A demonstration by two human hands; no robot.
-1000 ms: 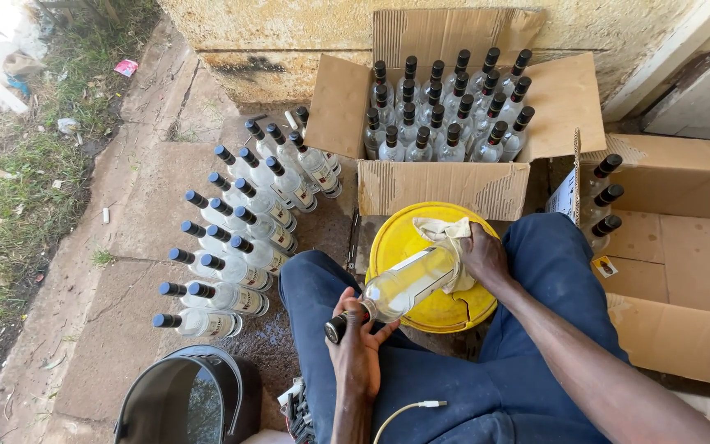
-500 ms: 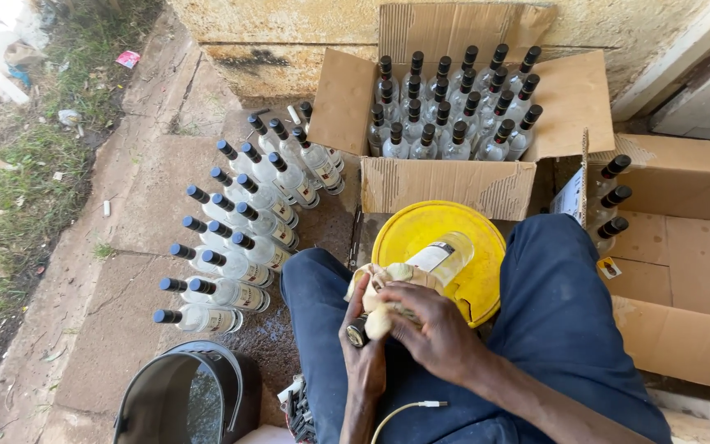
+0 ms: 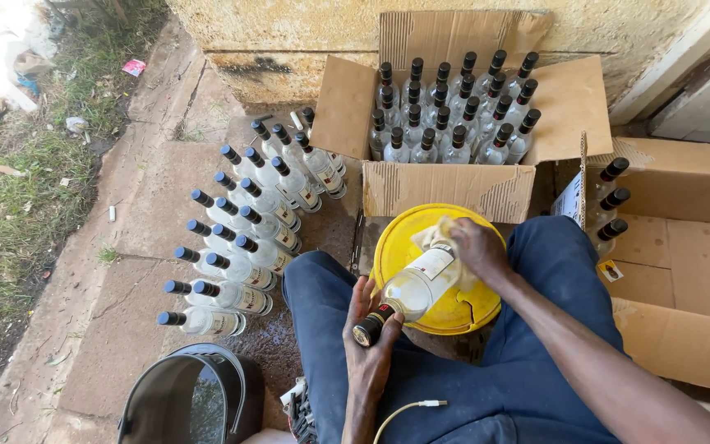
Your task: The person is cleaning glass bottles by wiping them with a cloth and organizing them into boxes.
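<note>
Over the lap, above a yellow lid: clear bottle lying tilted, black cap toward six o'clock. Left hand gripping the neck, grip closed just behind the cap; right hand pressing a pale cloth against the bottle's base, grip closed around it. Toward ten o'clock, rows of capped bottles lying on the concrete. At twelve o'clock, open carton packed with upright bottles, seemingly finished. Three more at two o'clock.

I see the bucket lid between my knees; the open box of bottles beyond it; bottle rows lying left; another carton right.
</note>
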